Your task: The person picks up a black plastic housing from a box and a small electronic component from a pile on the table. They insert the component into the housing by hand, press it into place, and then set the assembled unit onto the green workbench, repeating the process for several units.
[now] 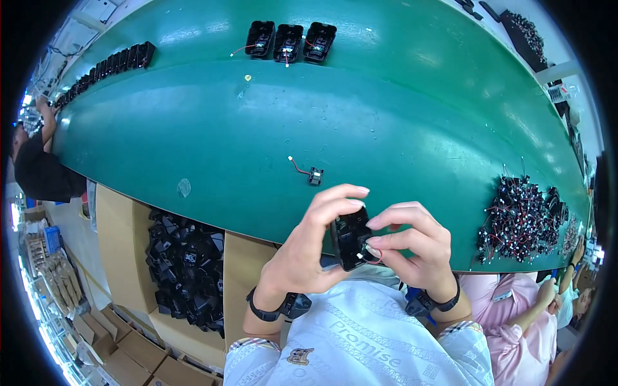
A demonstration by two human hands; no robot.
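My left hand [308, 248] and my right hand [415, 248] together hold a small black plastic housing [349, 237] just above the near edge of the green table [193, 141]. The left fingers curl over its top and left side. Fingers of the right hand pinch a small part with a red wire at the housing's lower right. A loose small black component with a red wire [310, 174] lies on the table just beyond my hands.
Three black housings with wires [288, 42] sit in a row at the far side, and a line of black housings [106, 67] runs far left. A heap of wired components [521, 219] lies right. A cardboard box of black housings [183, 267] stands below left. Other people work at left and right.
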